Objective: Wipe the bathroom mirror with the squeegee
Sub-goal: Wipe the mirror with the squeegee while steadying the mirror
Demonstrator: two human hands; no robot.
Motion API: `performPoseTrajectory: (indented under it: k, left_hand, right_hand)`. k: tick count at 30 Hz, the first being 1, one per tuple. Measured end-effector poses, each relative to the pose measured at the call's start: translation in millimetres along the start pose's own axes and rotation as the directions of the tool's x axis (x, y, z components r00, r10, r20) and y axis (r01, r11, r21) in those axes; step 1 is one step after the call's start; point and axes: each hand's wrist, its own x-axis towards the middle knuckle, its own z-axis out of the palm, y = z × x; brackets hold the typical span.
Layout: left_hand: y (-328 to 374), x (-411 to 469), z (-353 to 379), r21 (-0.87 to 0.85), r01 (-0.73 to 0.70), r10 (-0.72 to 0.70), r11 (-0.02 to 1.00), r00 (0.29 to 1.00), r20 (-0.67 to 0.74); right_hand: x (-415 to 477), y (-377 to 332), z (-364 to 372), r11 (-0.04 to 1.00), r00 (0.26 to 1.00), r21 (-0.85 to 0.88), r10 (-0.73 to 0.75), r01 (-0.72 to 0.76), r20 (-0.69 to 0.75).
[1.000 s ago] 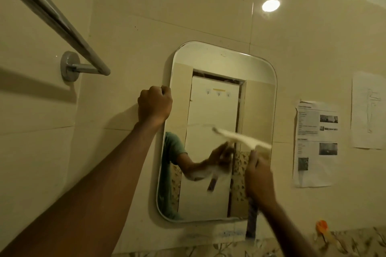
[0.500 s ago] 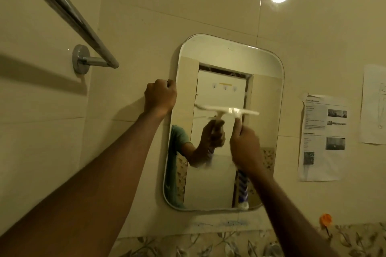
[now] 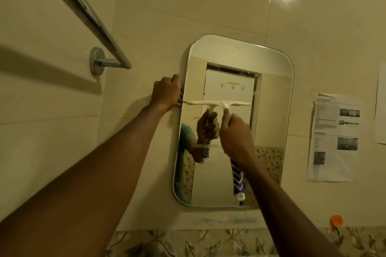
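A tall mirror [image 3: 273, 110] with rounded corners hangs on the beige tiled wall. My left hand [image 3: 166, 94] is closed on the mirror's left edge, about a third of the way down. My right hand [image 3: 236, 137] grips the handle of a cream squeegee [image 3: 217, 104]. Its blade lies level against the glass, from the left edge to about the middle. The blue and white patterned end of the handle [image 3: 237, 177] sticks out below my wrist. The mirror reflects my hand, the squeegee and a white door.
A chrome towel bar [image 3: 87, 14] juts from the wall at upper left. Printed paper sheets [image 3: 334, 137] are stuck to the wall right of the mirror. An orange hook [image 3: 336, 220] sits at lower right, above a leaf-patterned tile border [image 3: 188, 242].
The squeegee has gone up from the mirror's lower right and then left, its blade turning from tilted to level. My left hand kept its hold on the edge.
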Motion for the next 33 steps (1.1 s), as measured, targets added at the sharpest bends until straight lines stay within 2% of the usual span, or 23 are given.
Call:
performPoseTrajectory:
  k: [3,5,8,10,13,15,18,21,25,27,30,33]
  left_hand:
    - [1.6,-1.0,-2.1,-0.026,0.031,-0.030,0.999,0.999,0.040]
    - [3.0,-5.4,-1.6,0.002,0.016,-0.016,1.000,0.999,0.040]
    - [3.6,-10.8,0.1,0.049,0.000,-0.001,0.999,1.000,0.013]
    - [-1.1,-10.9,2.1,0.073,0.001,-0.001,0.997,1.000,-0.001]
    - [-9.3,-15.5,3.8,0.119,-0.007,0.008,0.993,1.000,-0.007]
    - [-10.7,-22.9,4.7,0.147,-0.017,0.019,0.989,1.000,-0.010]
    - [-13.4,-27.1,7.6,0.142,-0.026,0.032,0.990,0.999,-0.044]
    - [-14.1,-25.2,8.1,0.167,-0.023,0.034,0.986,0.997,-0.063]
    - [-13.3,-28.0,8.7,0.191,-0.031,0.042,0.981,0.998,-0.056]
    - [-17.0,-36.8,11.1,0.251,-0.038,0.050,0.967,0.998,-0.041]
    - [-27.0,-43.9,10.1,0.305,-0.053,0.071,0.951,0.996,-0.047]
    - [-30.2,-40.1,11.9,0.312,-0.064,0.086,0.948,0.995,-0.057]
  right_hand:
    - [-51.9,23.8,23.0,1.000,0.997,0.023,0.018,-0.020,0.074]
    - [-88.2,40.7,36.1,0.997,0.994,-0.053,0.052,-0.047,0.092]
    - [-114.4,57.8,40.9,0.968,0.964,-0.201,0.189,-0.152,0.185]
    - [-110.2,59.7,28.2,0.971,0.962,-0.190,0.181,-0.142,0.206]
    - [-70.5,45.8,1.9,0.998,0.998,-0.044,0.048,-0.046,0.038]
    - [-34.3,33.6,-7.4,0.998,0.998,-0.056,-0.008,0.004,-0.063]
    - [-23.8,34.3,1.8,0.999,0.999,-0.043,0.012,-0.014,-0.049]
    - [-71.3,63.1,26.9,0.996,0.996,0.036,0.082,-0.081,-0.031]
    - [-120.6,89.1,35.3,0.983,0.982,-0.061,0.177,-0.173,0.063]
    - [-108.8,91.5,17.5,0.987,0.984,-0.020,0.160,-0.159,0.081]
    - [-53.4,88.9,-16.6,0.998,0.997,0.038,0.051,-0.049,-0.062]
    - [-6.5,94.7,-35.2,0.997,0.985,0.053,0.070,-0.063,-0.154]
